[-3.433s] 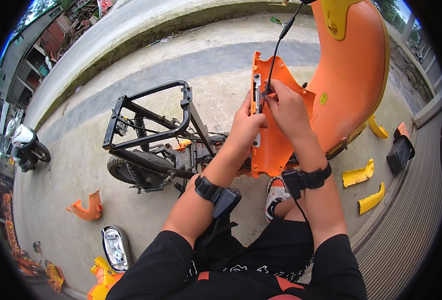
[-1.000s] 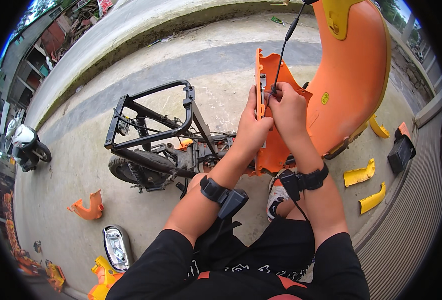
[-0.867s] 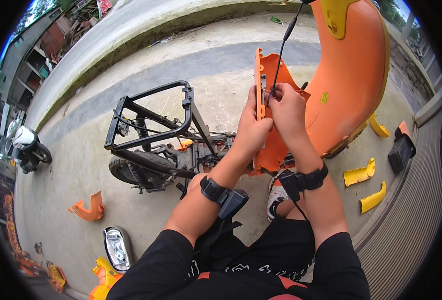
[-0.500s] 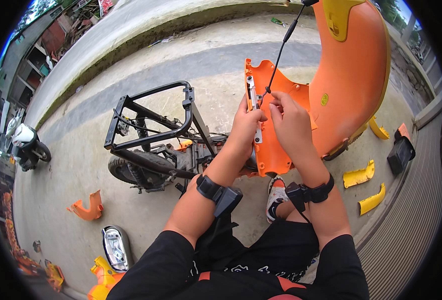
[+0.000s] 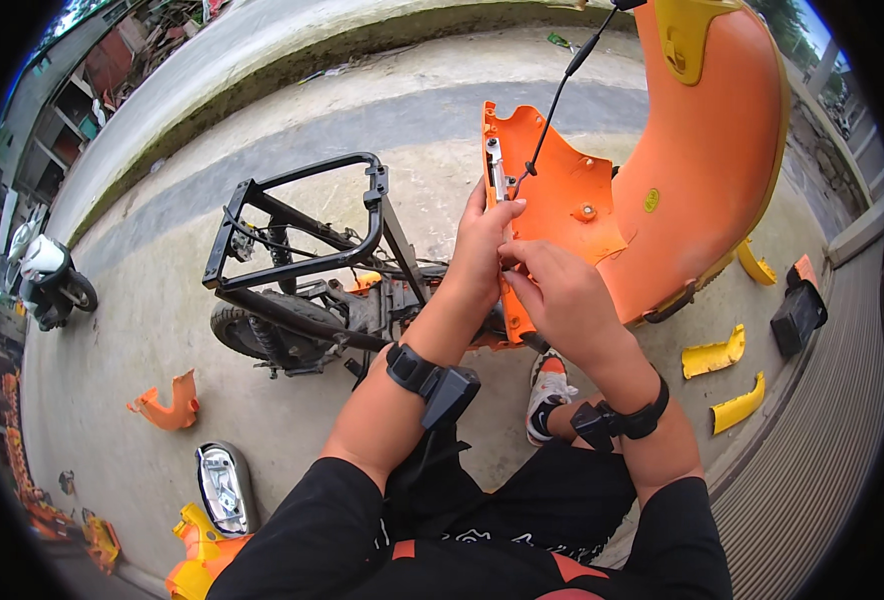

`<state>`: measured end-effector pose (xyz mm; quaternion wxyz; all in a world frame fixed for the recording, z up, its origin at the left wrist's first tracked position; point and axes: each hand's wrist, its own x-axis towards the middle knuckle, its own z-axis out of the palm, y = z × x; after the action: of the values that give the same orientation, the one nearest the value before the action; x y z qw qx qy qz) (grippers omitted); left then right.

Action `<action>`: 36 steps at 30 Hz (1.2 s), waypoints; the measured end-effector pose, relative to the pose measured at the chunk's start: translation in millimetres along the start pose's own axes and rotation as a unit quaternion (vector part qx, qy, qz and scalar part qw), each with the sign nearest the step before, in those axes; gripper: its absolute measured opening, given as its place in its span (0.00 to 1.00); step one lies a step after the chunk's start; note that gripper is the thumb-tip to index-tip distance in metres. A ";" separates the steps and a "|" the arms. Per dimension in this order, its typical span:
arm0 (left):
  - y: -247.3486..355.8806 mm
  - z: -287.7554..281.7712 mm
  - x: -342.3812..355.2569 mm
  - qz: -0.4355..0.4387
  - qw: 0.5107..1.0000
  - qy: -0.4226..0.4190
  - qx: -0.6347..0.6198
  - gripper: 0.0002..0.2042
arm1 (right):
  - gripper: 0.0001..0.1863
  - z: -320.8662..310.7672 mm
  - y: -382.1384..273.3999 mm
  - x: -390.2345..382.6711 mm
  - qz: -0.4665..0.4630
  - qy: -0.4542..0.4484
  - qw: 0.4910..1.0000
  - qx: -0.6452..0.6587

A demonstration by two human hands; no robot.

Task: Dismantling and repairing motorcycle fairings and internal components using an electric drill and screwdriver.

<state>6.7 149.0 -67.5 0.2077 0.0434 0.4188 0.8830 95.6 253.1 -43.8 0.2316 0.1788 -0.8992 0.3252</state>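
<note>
An orange plastic panel (image 5: 547,170) stands upright with a silver metal bracket (image 5: 494,160) along its left edge. A black cable (image 5: 560,95) runs from the bracket up to the top. My left hand (image 5: 480,250) is closed on the panel's left edge, thumb over the bracket. My right hand (image 5: 562,295) is pinched at the lower part of that edge, just below the left thumb; what its fingertips hold is hidden. A large curved orange body piece (image 5: 697,170) with a yellow trim (image 5: 680,40) rises to the right of the panel.
A bare scooter frame (image 5: 382,215) with a wheel stands left. Yellow pieces (image 5: 712,355), a black box (image 5: 794,318), an orange piece (image 5: 172,405) and a silver-lined part (image 5: 224,485) lie on the concrete. A white scooter (image 5: 52,275) is parked far left, below a raised ledge (image 5: 282,75).
My right hand has left the knot in the cable and moved down to the lower part of the bracket edge. The panel has shifted slightly left and its inner face shows more.
</note>
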 end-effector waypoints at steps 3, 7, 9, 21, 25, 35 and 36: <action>-3.6 -1.8 2.3 -0.007 1.000 -0.015 -0.001 0.15 | 0.12 -4.8 1.2 -0.4 -0.034 -0.001 0.999 -0.016; -10.1 -3.6 11.7 -0.024 0.998 -0.046 -0.048 0.15 | 0.14 -13.5 7.0 -2.1 -0.065 -0.019 0.997 -0.037; -12.4 -6.0 13.6 -0.031 0.997 -0.038 -0.061 0.16 | 0.14 -16.0 9.6 -4.1 -0.071 -0.022 0.996 -0.055; -10.8 -6.6 9.4 -0.062 0.996 -0.023 -0.056 0.16 | 0.12 -8.4 12.0 -1.1 -0.031 -0.004 1.000 0.000; -9.5 -3.0 8.1 -0.048 0.996 -0.034 -0.065 0.16 | 0.07 -8.3 13.3 0.9 -0.037 0.002 0.999 -0.026; -0.6 1.1 -1.7 -0.014 0.999 -0.020 -0.043 0.12 | 0.10 -13.0 8.8 4.4 0.024 0.012 0.997 0.068; -1.1 0.2 -1.4 -0.016 0.998 -0.035 -0.054 0.13 | 0.10 -13.4 8.6 4.4 0.018 0.008 0.997 0.079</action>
<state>8.4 149.1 -68.1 0.2382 0.0567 0.3638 0.8987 91.9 267.5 -36.7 0.2183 0.1777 -0.8719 0.4008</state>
